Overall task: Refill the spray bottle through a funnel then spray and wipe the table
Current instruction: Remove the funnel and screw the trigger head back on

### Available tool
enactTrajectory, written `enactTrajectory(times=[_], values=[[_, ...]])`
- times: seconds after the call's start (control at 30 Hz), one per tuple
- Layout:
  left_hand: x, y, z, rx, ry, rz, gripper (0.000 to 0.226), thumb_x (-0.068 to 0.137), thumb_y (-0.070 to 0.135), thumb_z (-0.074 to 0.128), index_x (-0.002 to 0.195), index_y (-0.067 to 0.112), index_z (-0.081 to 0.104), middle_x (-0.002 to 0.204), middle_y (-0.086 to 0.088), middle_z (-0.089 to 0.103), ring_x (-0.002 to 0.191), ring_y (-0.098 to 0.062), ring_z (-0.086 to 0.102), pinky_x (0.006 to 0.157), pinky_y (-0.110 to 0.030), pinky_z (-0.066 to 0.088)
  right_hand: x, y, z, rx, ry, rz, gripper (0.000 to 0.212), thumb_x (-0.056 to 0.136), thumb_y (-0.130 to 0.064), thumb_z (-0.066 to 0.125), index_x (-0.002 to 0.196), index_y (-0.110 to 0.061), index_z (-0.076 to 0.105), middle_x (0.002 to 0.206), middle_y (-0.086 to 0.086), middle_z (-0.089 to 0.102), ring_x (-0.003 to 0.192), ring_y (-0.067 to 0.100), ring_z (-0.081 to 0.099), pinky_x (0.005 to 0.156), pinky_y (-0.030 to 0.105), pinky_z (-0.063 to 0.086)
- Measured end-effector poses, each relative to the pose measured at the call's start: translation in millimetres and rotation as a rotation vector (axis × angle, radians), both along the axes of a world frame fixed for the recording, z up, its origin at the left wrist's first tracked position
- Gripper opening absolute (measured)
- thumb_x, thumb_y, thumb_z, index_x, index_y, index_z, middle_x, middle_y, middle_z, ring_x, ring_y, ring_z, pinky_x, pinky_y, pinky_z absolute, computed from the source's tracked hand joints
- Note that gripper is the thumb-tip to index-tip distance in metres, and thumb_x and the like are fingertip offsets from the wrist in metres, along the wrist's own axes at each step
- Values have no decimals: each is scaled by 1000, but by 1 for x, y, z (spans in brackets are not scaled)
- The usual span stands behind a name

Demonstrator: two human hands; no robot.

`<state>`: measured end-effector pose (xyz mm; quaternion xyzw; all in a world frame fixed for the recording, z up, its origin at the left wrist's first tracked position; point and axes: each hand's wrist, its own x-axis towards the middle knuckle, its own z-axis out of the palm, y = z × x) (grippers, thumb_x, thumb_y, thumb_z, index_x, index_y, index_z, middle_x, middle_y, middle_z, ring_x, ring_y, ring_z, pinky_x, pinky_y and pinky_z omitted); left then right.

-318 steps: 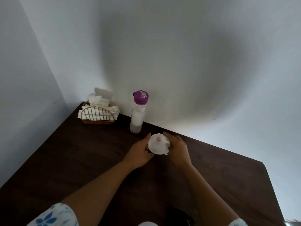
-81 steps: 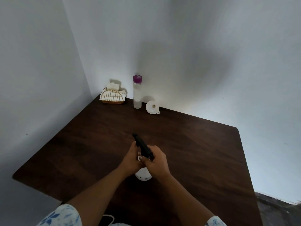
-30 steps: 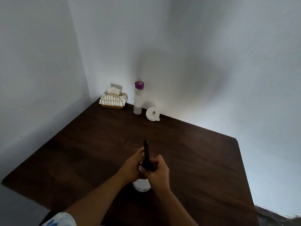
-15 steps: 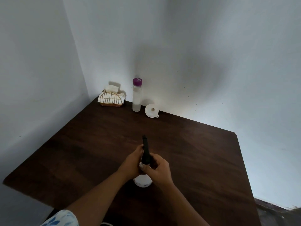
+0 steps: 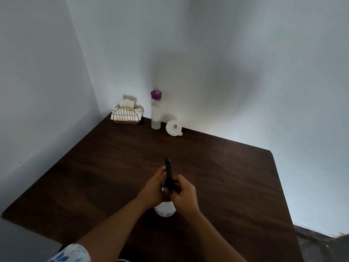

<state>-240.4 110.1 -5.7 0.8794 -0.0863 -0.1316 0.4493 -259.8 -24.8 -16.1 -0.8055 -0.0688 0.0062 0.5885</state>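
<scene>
I saw the left hand (image 5: 153, 190) and right hand (image 5: 186, 195) together, clamped round the top of the round white plastic spray bottle (image 5: 164, 211) with its black trigger head (image 5: 168, 173), standing on the dark wooden table (image 5: 94, 167). With the white plastic funnel (image 5: 173, 128) lying by the wall, I judged the head was being tightened; next, aim and squeeze. No writing was legible.

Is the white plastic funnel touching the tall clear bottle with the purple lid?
Apart. The head view shows a clear gap between the white plastic funnel and the purple-lidded clear bottle.

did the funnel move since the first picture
Yes. The funnel was held in front of the purple-capped bottle; now it lies farther back, just right of that bottle.
</scene>
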Motion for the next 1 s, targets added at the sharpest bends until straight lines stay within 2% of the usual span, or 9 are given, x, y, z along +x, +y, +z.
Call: enactTrajectory(times=[0.13,0.2,0.3,0.43,0.53,0.63,0.8,0.93,1.0], values=[[-1,2,1,-47,44,19,62,85,17,62,134,31,28,103,9,55,93,-18,60,93,-41,50,1,3,-3,1,-6,-29,28,70,-23,80,81,-28,55,88,-13,68,88,-1,64,68,14,53],[-4,3,1,-87,58,33,55,88,17,58,134,31,32,106,4,58,102,-28,59,96,-45,48,2,3,-5,2,20,-40,34,66,-28,83,82,-19,54,85,-9,67,83,-2,64,64,14,52],[-3,3,-4,-62,2,38,77,77,8,69,141,20,27,131,-1,52,120,-21,51,103,-38,42,2,-1,-5,-11,5,-8,34,67,-30,80,83,-14,55,82,-6,66,79,2,65,63,18,53],[3,2,-4,-49,65,-22,68,80,17,67,134,30,27,104,20,52,105,-7,55,95,-31,46,2,-5,-2,-55,-17,-4,20,73,-26,75,76,-24,56,75,-7,65,70,6,64,60,24,55],[5,4,-8,-15,44,-32,60,78,19,69,123,37,33,106,18,52,109,-8,54,91,-27,45,2,-4,-4,-75,-16,-16,22,76,-16,74,76,-27,54,76,-7,64,71,6,65,58,23,55],[3,4,-10,-41,53,-32,43,84,19,63,118,34,42,113,10,56,109,-13,55,92,-36,49,2,-3,-6,-105,-16,-36,32,77,-6,72,74,-30,52,76,-9,63,70,0,63,55,16,50],[6,4,-9,-26,31,-56,82,72,16,75,133,37,23,103,28,43,93,10,45,74,-9,38,2,-3,-4,-135,-4,-15,36,79,-6,70,75,-36,50,76,-14,60,70,-8,60,55,9,46],[6,3,-12,-24,21,-28,70,73,13,73,125,36,33,109,26,41,100,6,45,76,-10,37,3,-4,-5,-146,1,4,24,80,-5,67,79,-22,51,81,-7,63,71,-1,62,55,13,49],[6,3,-12,-34,10,-17,73,72,11,73,130,31,33,112,26,41,102,5,45,80,-10,37,3,-3,-6,-151,5,-17,26,79,-6,68,78,-24,50,78,-7,62,68,-1,61,54,13,48]])
